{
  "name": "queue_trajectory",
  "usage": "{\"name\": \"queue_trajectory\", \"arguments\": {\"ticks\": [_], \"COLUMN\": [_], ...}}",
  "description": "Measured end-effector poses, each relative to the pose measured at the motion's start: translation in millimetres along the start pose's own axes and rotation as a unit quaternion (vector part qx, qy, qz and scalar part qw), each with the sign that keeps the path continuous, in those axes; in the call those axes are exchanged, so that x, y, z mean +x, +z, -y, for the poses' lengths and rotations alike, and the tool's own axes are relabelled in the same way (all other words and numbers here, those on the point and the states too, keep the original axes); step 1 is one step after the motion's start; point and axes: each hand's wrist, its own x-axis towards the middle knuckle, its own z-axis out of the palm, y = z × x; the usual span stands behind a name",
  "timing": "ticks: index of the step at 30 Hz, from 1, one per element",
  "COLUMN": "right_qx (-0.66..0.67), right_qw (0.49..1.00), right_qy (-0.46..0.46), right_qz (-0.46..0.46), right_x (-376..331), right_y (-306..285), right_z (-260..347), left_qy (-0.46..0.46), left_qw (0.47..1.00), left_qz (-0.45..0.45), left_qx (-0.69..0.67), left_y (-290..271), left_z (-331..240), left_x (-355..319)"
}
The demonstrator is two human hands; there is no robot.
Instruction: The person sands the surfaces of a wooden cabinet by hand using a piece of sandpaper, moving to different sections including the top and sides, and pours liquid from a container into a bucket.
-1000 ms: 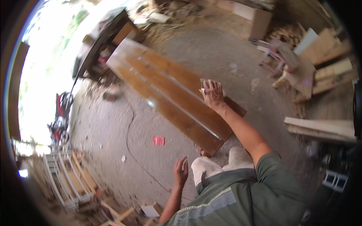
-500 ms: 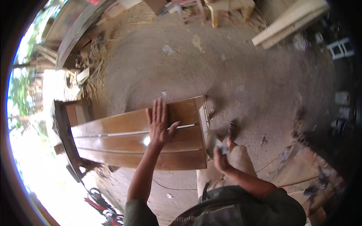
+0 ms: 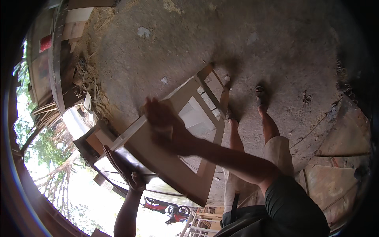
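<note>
A long wooden piece of furniture (image 3: 164, 165) stands tilted in front of me, showing a pale bare-wood frame with openings. Its brown varnished slatted face (image 3: 162, 185) catches the light on the left. Against that varnished face rests my left hand (image 3: 127, 170), fingers stretched out and thumb apart. My right arm reaches across the pale side. There my right hand (image 3: 160, 118) is blurred by motion, close over the bare wood near its far edge. Whether it holds anything cannot be made out.
Behind the piece's left end is a dark wooden stand (image 3: 92, 142). Wood scraps and sticks (image 3: 89, 100) lie at the far left. A red motorcycle (image 3: 169, 209) is outside. Flat boards (image 3: 335, 181) lie on the right. My feet (image 3: 259, 91) are on the dirt floor.
The furniture has been turned up from its varnished slats to its pale framed side. My left hand has shifted left and lower; my right hand, earlier holding something whitish by my knee, has crossed over the wood.
</note>
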Motion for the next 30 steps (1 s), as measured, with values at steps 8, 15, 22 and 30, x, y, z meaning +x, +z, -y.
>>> {"name": "queue_trajectory", "arguments": {"ticks": [8, 15, 22, 30], "right_qx": [-0.156, -0.140, -0.102, -0.068], "right_qw": [0.969, 0.963, 0.985, 0.983], "right_qy": [-0.018, 0.155, 0.104, 0.145], "right_qz": [-0.193, -0.169, -0.093, -0.089], "right_x": [17, 52, -57, -33], "right_y": [-22, -66, -97, -118], "right_z": [-70, -96, -123, -136], "left_qy": [-0.056, -0.041, -0.010, -0.019], "left_qw": [0.997, 0.996, 0.999, 0.996], "left_qz": [0.001, 0.024, 0.014, 0.014], "left_qx": [-0.049, -0.074, -0.036, -0.082], "left_y": [14, 9, 5, 16], "left_z": [9, -2, 11, 19], "left_x": [-10, 4, 6, -3]}}
